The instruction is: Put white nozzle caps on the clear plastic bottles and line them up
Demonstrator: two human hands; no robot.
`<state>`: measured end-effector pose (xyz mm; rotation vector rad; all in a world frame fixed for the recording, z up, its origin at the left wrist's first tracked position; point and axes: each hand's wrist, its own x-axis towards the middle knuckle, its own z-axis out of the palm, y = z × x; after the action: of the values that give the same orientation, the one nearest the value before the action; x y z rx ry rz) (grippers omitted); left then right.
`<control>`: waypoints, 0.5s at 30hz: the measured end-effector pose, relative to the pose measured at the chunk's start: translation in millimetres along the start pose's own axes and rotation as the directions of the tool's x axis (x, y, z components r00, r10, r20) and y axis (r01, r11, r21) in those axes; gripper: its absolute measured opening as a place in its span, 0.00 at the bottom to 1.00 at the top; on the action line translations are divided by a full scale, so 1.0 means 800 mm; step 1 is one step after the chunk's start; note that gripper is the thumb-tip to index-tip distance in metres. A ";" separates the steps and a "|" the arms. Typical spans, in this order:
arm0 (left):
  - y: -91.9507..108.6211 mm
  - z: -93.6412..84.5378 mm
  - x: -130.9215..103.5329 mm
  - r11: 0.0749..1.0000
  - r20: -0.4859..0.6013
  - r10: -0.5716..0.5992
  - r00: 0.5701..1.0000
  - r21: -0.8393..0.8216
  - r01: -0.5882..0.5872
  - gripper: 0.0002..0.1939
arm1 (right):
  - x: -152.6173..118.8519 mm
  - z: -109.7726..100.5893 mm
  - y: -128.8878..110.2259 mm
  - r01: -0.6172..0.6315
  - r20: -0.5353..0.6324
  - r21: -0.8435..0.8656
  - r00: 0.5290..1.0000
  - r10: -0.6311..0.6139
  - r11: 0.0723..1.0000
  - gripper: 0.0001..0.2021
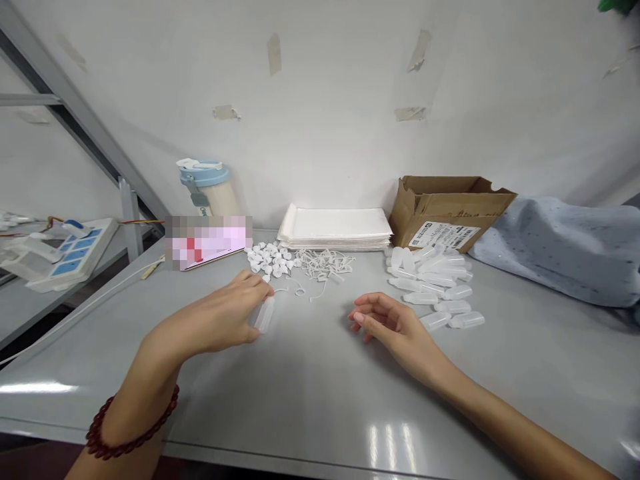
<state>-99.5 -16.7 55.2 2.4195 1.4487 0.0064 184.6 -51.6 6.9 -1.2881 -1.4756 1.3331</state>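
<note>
Across the grey tabletop [310, 387], at the far R, lies speckled fabric [565, 247], w/ an open cardboard box [445, 210] beside it. White stack [337, 227] sits ctr-back; tall blue-lidded flask [213, 190] stands back L. Clear-tube pile [435, 277] is in front of the box. L hand [260, 312] holds one clear tube [267, 315] btwn thumb & fingertips, low over the tabletop. R hand [357, 319] is empty, palm inward, fingers loosely curled, part-open, nr the pile & apart from the tube. Pale cords [325, 265] lie heaped in front of the stack, a few loose strands nearer the hands. Small white pcs [270, 259] are bunched just L of the cords.
</note>
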 end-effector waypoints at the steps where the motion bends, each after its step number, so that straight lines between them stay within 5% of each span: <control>1: 0.000 0.000 0.000 1.000 0.000 0.000 1.000 0.001 0.000 0.15 | 0.000 0.000 -0.001 -0.002 -0.006 -0.005 1.000 0.002 1.000 0.13; 15: -0.002 0.002 -0.001 0.998 0.051 -0.065 0.997 0.016 0.064 0.15 | 0.002 -0.007 -0.007 0.003 -0.054 0.003 0.999 -0.002 1.000 0.13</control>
<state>-101.1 -17.2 53.2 2.3651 1.5080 -0.0810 188.4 -48.3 13.4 -1.3096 -1.4369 1.2890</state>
